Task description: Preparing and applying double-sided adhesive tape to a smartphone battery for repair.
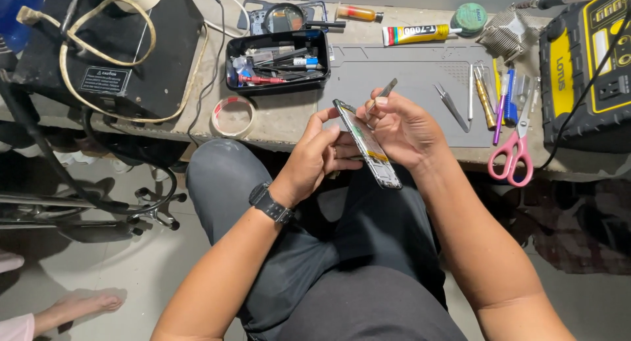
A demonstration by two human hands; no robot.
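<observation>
An opened phone body [368, 146], its inner parts showing, is held on edge above my lap. My left hand [315, 160], with a black watch on the wrist, grips its lower left side. My right hand [404, 127] steadies the right side and pinches metal tweezers [382, 93], whose tips point down at the phone's upper part.
A grey work mat [407, 71] lies on the bench with tweezers [451, 106], several small tools [490, 101] and pink scissors [514, 154]. A black tray of tools [276, 60], a tape roll [233, 116], a glue tube [415, 33], a black machine [112, 45] and a yellow-black power unit [585, 65] stand around. Another person's foot [85, 307] is at lower left.
</observation>
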